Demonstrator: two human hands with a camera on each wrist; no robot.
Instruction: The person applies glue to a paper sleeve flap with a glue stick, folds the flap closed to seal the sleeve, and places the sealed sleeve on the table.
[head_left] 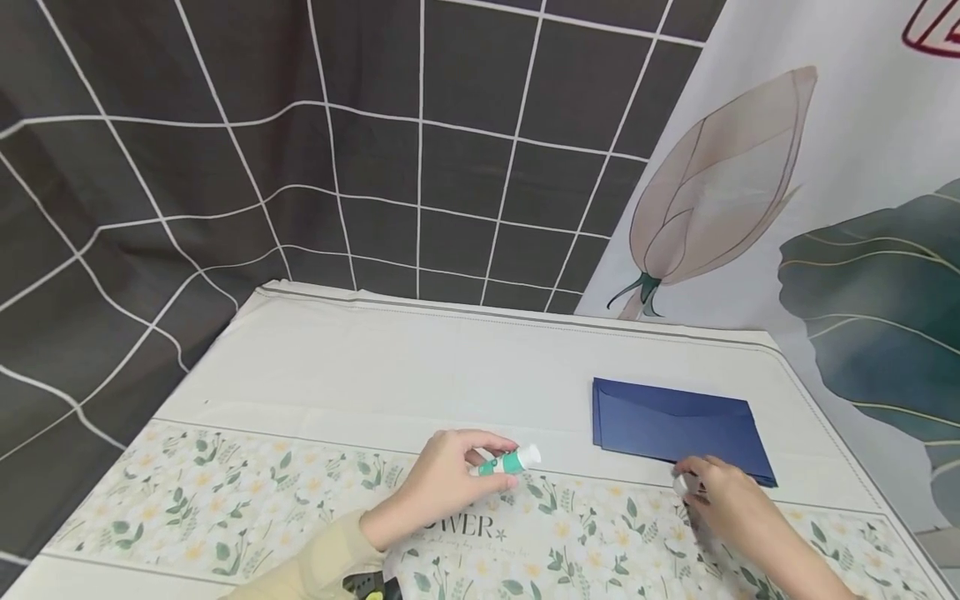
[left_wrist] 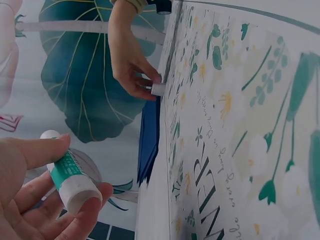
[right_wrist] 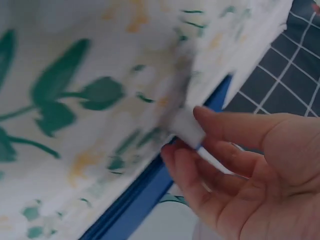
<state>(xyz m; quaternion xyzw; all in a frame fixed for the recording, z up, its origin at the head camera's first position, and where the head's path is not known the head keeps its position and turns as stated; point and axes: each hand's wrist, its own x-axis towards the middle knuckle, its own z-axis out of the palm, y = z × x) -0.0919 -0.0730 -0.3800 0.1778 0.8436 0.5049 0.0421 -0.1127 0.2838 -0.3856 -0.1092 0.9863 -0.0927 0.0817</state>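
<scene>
My left hand (head_left: pixel 438 475) grips a green and white glue stick (head_left: pixel 501 464) between thumb and fingers above the flowered cloth. The stick's white end points right and slightly away from me. In the left wrist view, the green label (left_wrist: pixel 69 170) shows between the stick's two white ends. My right hand (head_left: pixel 735 500) pinches a small white cap (head_left: pixel 681 485) at the near edge of a stack of dark blue envelopes (head_left: pixel 675 421). In the right wrist view, the white cap (right_wrist: pixel 186 126) sits between thumb and fingertips, blurred.
A white tablecloth (head_left: pixel 360 358) with a flowered band (head_left: pixel 247 483) and printed lettering covers the table. Behind it hang a dark curtain with a white grid (head_left: pixel 465 175) and a white curtain with a printed flower bud (head_left: pixel 712 183) and leaf.
</scene>
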